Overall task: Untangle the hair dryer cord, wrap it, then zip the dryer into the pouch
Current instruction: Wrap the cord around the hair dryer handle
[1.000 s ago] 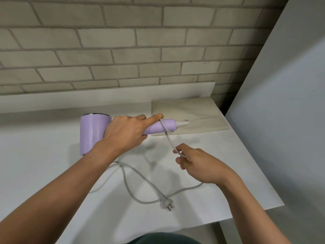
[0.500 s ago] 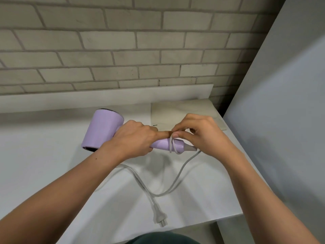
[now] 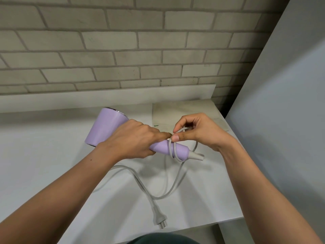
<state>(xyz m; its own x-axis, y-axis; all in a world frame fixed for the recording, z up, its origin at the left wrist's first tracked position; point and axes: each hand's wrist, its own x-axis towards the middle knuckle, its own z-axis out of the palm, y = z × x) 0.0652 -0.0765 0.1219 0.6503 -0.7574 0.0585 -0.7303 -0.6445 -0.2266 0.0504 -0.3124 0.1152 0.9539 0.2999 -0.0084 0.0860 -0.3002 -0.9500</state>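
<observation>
The left hand (image 3: 133, 140) is clenched around the handle of the lilac hair dryer (image 3: 107, 127), holding it lifted just above the white table (image 3: 44, 164), with the index finger stretched along the handle toward the other hand. The dryer's wide barrel points up and to the left, and its handle slants down to the right, ending in a grey cord sleeve. The right hand (image 3: 197, 132) pinches the grey cord (image 3: 175, 180) between thumb and fingers right above the handle. 2 turns of cord sit around the handle near its tip. From there the cord drops to the table, curves toward the front edge and ends in the plug (image 3: 161, 220), which lies flat near that edge. A flat beige pouch (image 3: 167, 111) lies on the table behind the hands, by the brick wall (image 3: 123, 50), partly hidden by the right hand.
</observation>
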